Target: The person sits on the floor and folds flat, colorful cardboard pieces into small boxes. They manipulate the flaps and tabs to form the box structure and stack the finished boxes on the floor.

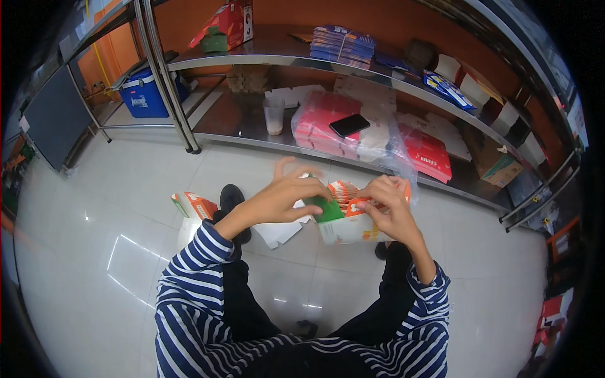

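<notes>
Striped navy-and-white sleeves (189, 277) and dark trousers — nearest the camera, lower centre, over a glossy pale tiled floor (94, 252).

Left hand (283, 198): raised at centre, fingers partly curled and spread, thumb and fingertips pinching a green flap of the small white, orange and green cardboard carton (343, 220).

Right hand (387, 208): just right of the left, fingers curled closed around the same carton's right side and top edge. Carton held in the air between both hands, above the floor, in front of the lower shelf.

Second orange-and-white carton (195, 205): on the floor to the left, beside a black shoe (230, 196). Flat white cardboard blank (277, 233): on the floor under the left wrist.

Steel shelving unit (252, 129), far side — lower shelf holds a clear plastic cup (274, 114), a bagged stack of pink-red flat packs (318, 126) with a black smartphone (349, 125) lying on top, and loose red packs (428, 154) to the right. Upper shelf holds a red-and-green box (228, 26) and a bundle of blue booklets (343, 45).

Blue cooler box (146, 96): far left, under the shelving.
</notes>
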`<act>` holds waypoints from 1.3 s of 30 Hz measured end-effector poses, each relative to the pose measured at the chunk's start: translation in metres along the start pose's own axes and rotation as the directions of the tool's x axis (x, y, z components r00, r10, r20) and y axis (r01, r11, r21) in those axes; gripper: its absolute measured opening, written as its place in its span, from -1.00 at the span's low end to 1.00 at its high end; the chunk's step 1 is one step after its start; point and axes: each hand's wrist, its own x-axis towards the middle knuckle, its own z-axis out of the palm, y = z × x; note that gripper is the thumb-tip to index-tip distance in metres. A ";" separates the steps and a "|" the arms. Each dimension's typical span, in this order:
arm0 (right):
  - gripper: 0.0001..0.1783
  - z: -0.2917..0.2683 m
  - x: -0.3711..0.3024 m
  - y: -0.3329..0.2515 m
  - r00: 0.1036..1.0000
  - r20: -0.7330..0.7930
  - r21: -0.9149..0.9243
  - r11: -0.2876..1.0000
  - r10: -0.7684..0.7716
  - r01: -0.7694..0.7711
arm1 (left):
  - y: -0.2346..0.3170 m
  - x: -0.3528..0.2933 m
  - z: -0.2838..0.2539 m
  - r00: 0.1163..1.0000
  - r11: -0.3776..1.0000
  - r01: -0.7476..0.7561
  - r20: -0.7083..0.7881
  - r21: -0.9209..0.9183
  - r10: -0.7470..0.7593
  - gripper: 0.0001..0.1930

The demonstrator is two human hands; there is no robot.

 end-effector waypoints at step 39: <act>-0.91 0.034 0.005 -0.018 0.985 0.030 -0.291 0.941 -0.168 0.170 | 0.001 0.006 0.026 0.924 0.930 -0.366 -0.104 0.042 0.369 -0.83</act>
